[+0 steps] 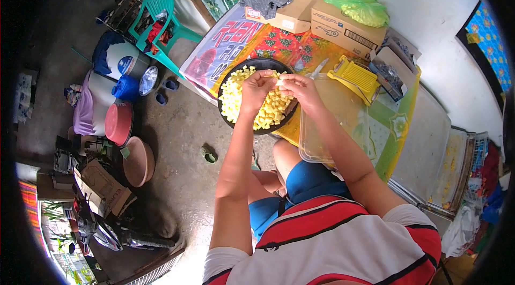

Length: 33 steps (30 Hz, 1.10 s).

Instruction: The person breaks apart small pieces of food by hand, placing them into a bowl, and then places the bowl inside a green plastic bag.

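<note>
A round black tray (222,104) on the table is heaped with small pale-yellow cubes (271,109) of cut food. Over the far part of the heap, my left hand (258,91) is closed, its thumb and fingertips pinched together; what they hold is too small to make out. Close to its right, my right hand (301,92) pinches a pale-yellow cube (280,82) at its fingertips. Beyond my right hand lies a knife (320,68). Under my right forearm is a clear plastic lid or shallow container (332,119).
A yellow slicer (354,78) and a small open box (390,73) stand at the table's right. Cardboard boxes (343,30) line the wall, with a green plastic bag (357,3) on top. A green chair (166,33) and basins (138,161) are on the left floor.
</note>
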{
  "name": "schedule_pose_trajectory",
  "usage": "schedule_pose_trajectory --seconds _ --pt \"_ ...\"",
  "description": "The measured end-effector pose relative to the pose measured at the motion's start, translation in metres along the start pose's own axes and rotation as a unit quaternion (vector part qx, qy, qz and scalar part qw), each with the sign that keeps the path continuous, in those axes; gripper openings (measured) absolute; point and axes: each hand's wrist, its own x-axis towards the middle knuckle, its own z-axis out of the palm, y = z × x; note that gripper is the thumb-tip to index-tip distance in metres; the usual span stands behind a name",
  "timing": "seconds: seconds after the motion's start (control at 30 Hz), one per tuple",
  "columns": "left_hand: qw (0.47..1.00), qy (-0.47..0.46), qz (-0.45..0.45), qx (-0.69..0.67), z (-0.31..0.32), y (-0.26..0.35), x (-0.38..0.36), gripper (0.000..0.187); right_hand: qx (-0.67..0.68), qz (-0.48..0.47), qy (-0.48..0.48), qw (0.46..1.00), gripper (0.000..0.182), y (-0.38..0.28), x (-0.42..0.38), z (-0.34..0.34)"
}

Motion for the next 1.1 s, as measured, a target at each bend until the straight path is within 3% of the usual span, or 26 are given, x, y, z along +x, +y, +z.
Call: schedule_pose_trajectory --seconds 0.4,0.87,1.1 --pt "0.999 0.017 0.017 0.021 0.031 0.028 -0.031 0.026 -0.039 -0.004 -0.004 0.999 0.026 -0.034 -0.032 0.006" --pt "0.995 -0.024 -0.039 -0.087 0.082 0.058 -0.087 0.024 -0.15 -0.102 -0.07 0.981 0.029 -0.091 -0.101 0.001" --pt "0.993 -0.02 -0.041 -0.11 0.103 0.068 -0.111 0.023 -0.132 -0.084 -0.067 0.985 0.029 -0.112 -0.128 0.0"
